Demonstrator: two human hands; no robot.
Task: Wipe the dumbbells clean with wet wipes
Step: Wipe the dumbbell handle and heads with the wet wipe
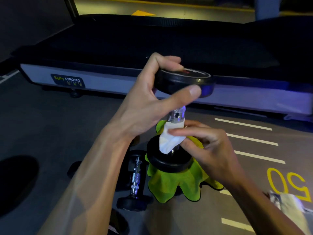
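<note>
Dumbbell [176, 116] stood on end on a green cloth [171, 184], likely to spare the floor. Top plate gripped by left hand [152, 92] for steadiness. Wipe [169, 141] pinched round the lower handle by right hand [208, 146]. Second dumbbell [135, 180] laid just beside, on the floor.

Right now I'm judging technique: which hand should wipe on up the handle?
Right. The right hand already pinches the wet wipe round the handle, while the left hand steadies the upright dumbbell.
</note>
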